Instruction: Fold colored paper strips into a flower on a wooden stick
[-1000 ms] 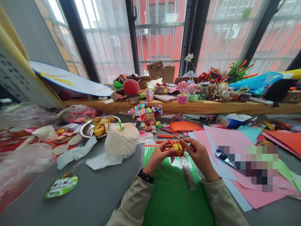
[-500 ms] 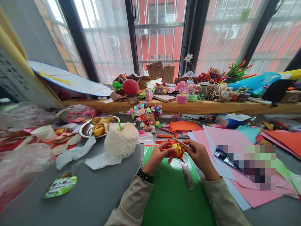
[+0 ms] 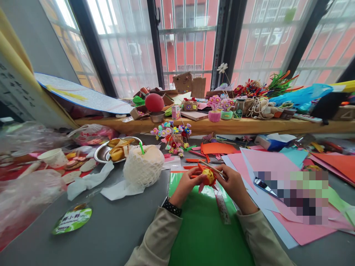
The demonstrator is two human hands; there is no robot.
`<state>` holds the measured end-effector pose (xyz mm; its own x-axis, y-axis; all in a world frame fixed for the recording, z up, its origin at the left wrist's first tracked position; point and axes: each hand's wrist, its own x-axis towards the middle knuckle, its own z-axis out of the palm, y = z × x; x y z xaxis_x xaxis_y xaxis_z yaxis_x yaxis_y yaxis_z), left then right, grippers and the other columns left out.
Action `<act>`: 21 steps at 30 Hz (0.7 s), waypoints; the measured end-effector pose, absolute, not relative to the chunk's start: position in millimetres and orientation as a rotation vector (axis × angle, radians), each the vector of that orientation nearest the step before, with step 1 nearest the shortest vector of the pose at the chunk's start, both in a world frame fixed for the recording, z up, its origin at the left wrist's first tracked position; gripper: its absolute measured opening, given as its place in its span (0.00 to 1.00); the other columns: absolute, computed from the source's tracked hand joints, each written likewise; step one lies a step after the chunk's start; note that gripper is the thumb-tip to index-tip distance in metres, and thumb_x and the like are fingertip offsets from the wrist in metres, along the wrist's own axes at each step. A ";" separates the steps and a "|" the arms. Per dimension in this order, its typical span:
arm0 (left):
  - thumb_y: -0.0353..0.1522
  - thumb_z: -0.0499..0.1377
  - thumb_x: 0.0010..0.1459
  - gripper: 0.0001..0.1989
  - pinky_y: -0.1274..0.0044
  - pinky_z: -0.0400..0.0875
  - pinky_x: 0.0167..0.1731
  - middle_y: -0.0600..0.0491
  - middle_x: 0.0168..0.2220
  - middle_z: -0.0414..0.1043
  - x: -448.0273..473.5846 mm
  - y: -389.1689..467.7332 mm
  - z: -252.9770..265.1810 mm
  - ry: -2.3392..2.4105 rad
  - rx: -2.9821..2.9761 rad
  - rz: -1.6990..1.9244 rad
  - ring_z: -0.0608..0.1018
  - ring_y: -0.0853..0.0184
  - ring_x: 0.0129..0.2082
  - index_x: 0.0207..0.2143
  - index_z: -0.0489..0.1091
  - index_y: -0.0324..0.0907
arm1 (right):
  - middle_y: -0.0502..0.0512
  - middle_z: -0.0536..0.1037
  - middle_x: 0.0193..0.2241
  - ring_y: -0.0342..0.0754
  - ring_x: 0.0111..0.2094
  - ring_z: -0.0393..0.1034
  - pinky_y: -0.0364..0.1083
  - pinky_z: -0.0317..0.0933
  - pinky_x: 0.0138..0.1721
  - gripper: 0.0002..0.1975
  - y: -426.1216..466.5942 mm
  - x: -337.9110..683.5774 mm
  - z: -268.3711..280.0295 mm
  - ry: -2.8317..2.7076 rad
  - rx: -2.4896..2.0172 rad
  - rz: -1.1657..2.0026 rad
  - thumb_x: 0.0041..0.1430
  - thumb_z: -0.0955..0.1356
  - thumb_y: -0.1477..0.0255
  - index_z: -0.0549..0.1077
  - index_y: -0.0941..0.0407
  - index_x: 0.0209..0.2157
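Observation:
A folded paper flower (image 3: pixel 209 178), yellow in the middle with orange and pinkish outer petals, is held up above a green mat (image 3: pixel 206 236). My left hand (image 3: pixel 185 186) is closed on its left side, thumb and fingers pinching the petals. In my right hand (image 3: pixel 233 184) a thin, light wooden stick (image 3: pixel 210 167) is gripped, slanting across the top of the flower. My right fingertips are close to the flower's right edge; whether they touch it I cannot tell. Under the hands, a clear patterned strip (image 3: pixel 222 210) lies on the mat.
A netted white coconut (image 3: pixel 142 168) with a green straw stands left, near a metal bowl (image 3: pixel 100 152) of peels. Coloured paper sheets (image 3: pixel 305 231) and a phone (image 3: pixel 267 187) lie right. Orange paper (image 3: pixel 217 148) and a small flower bunch (image 3: pixel 173 136) lie beyond the hands.
The stick has shifted slightly left over the flower, its far tip a little higher. Both hands keep their grips, and the view has moved very slightly.

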<state>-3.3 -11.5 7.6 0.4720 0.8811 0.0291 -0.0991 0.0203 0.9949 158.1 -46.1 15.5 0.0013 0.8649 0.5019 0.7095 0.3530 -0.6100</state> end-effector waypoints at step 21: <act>0.38 0.59 0.43 0.21 0.80 0.65 0.28 0.48 0.36 0.71 -2.5 -10.0 3.8 0.802 1.387 0.848 0.73 0.65 0.32 0.39 0.65 0.38 | 0.54 0.74 0.26 0.46 0.26 0.67 0.42 0.58 0.25 0.09 -42.8 156.4 12.9 -1.809 -1.443 0.247 0.50 0.61 0.73 0.71 0.59 0.30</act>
